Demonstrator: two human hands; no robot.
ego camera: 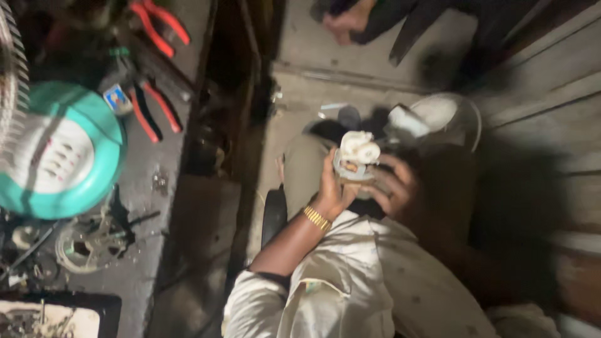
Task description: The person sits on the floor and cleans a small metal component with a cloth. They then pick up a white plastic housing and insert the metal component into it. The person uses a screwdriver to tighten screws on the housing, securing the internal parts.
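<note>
Over my lap, both hands hold a small white plastic motor part (357,156) with a metal core showing under it. My left hand (332,191), with a gold bracelet on the wrist, grips it from the left side. My right hand (394,188) wraps it from the right, dim and blurred in shadow. I am seated, in light trousers.
To the left, a dark workbench (141,263) carries a teal round fan base (59,150), red-handled pliers (153,106), more red pliers (159,25) and a wire coil (84,241). A white fan part (438,112) lies on the floor ahead. Another person's foot (347,22) is at the top.
</note>
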